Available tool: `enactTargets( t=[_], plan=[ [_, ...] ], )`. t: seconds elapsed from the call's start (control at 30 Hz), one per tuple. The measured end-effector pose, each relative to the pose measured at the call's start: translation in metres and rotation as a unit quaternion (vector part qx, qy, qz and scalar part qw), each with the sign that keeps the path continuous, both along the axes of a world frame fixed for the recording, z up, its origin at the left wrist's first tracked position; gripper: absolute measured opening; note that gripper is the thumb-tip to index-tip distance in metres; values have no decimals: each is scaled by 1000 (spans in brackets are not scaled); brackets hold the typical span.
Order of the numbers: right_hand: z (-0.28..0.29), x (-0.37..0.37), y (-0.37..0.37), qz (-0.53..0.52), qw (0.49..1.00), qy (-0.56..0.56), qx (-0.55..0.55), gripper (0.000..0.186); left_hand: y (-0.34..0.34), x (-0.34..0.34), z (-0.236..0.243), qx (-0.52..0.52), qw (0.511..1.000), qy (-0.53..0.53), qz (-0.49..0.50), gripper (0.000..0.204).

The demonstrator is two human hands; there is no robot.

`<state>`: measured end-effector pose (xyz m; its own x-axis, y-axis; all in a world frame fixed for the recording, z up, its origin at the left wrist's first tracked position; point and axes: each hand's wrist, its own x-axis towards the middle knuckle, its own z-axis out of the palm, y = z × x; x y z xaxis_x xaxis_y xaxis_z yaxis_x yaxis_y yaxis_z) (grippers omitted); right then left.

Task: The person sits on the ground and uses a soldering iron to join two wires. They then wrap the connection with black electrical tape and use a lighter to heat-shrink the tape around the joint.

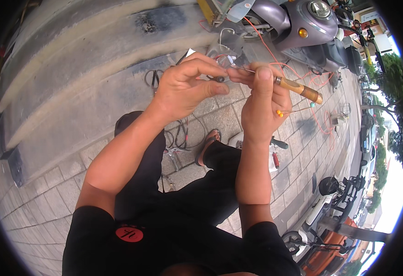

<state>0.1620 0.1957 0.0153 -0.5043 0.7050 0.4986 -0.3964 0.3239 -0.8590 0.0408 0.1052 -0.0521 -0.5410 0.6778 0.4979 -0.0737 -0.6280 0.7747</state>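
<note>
My right hand (pixel 262 108) is closed around a thin-shafted awl (pixel 305 90). Its ribbed wooden handle points off to the right, and its metal shaft runs left past my thumb. Thin stems with yellow beads (pixel 279 113) and a turquoise bead (pixel 313 105) stick out near that palm. The fingers of my left hand (pixel 181 85) are curled toward the thumb, close to the awl's shaft. Between them shows a small dark round-ended piece (pixel 218 79), too small to name. The awl's tip is hard to make out between the hands.
Pliers (pixel 174 154) and dark cables (pixel 179 133) lie on the paving by my feet. A red-handled tool (pixel 275 160) is right of my knee. A purple scooter (pixel 298 27) stands ahead, with an orange cord (pixel 298 69) trailing nearby. Stone steps (pixel 72 83) rise at left.
</note>
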Motion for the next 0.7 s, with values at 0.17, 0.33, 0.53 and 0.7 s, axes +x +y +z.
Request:
enactTargets(
  t=[0.17, 0.33, 0.53, 0.7],
  plan=[
    [-1, 0, -3, -13, 999, 21, 20, 34, 0, -6, -4, 28, 998, 54, 14, 26],
    [-2, 0, -9, 24, 1000, -1, 13, 27, 4, -3, -3, 63, 998, -10, -14, 26],
    [-6, -3, -8, 39, 999, 5, 15, 24, -1, -1, 1, 24, 995, -79, -51, 22],
    [-8, -5, -7, 35, 999, 3, 14, 24, -3, -2, 2, 17, 994, -88, -58, 21]
  ],
)
